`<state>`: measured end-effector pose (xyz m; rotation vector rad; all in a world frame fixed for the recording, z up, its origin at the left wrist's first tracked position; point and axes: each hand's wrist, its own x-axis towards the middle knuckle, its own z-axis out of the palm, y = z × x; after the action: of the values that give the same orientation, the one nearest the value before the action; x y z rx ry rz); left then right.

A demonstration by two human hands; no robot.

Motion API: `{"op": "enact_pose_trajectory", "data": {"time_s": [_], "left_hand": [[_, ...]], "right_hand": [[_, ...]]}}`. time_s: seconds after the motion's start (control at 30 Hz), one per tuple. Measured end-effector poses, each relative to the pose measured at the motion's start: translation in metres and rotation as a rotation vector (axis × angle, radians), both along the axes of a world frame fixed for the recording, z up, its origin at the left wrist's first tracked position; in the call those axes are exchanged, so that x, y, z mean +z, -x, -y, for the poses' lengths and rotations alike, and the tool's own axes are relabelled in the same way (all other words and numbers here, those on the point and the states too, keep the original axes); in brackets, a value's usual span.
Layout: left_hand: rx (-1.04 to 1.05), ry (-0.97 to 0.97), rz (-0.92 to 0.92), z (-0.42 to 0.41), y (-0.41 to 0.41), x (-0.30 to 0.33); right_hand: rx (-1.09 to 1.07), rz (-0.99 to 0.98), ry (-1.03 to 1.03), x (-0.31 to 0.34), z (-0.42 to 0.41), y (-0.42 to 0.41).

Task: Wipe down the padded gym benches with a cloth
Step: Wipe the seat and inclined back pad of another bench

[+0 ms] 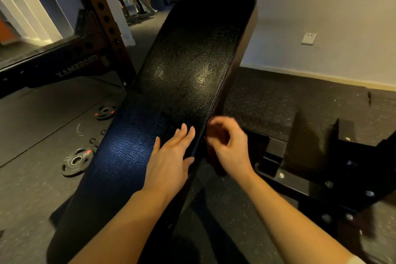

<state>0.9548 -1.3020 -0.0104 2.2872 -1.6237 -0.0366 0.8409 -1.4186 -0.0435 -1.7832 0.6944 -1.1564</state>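
A black padded bench slopes up and away from me through the middle of the view. My left hand lies flat on the pad near its right edge, fingers straight and thumb at the edge. My right hand is at the bench's right side, blurred, with its fingers curled. It seems to grip a dark reddish-brown cloth that hangs below the palm against the side of the pad. Most of the cloth is hidden by the hand.
Two weight plates lie on the rubber floor left of the bench. A squat rack upright stands at the back left. A black steel frame with bolts sits to the right. A wall with a socket is behind.
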Motion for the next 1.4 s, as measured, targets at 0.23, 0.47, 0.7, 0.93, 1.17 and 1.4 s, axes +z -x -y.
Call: {"op": "enact_pose_trajectory", "data": {"time_s": [0.23, 0.47, 0.7, 0.93, 1.17, 1.4], "left_hand": [[0.014, 0.007, -0.022, 0.000, 0.004, 0.001], [0.022, 0.007, -0.011, -0.001, 0.004, 0.000], [0.015, -0.002, -0.015, -0.001, 0.002, 0.000], [0.002, 0.008, -0.045, -0.001, 0.001, -0.002], [0.012, 0.016, -0.052, -0.001, 0.001, -0.003], [0.000, 0.039, -0.046, -0.001, 0.000, -0.005]], "right_hand": [[-0.176, 0.071, -0.026, 0.018, -0.004, 0.003], [-0.085, -0.041, 0.210, -0.018, -0.042, -0.002], [-0.242, 0.055, -0.063, -0.002, -0.006, -0.006], [-0.061, 0.068, -0.092, -0.044, -0.052, -0.002], [-0.255, 0.117, -0.159, -0.010, -0.003, -0.005], [-0.152, 0.095, -0.043, -0.012, -0.011, -0.011]]}}
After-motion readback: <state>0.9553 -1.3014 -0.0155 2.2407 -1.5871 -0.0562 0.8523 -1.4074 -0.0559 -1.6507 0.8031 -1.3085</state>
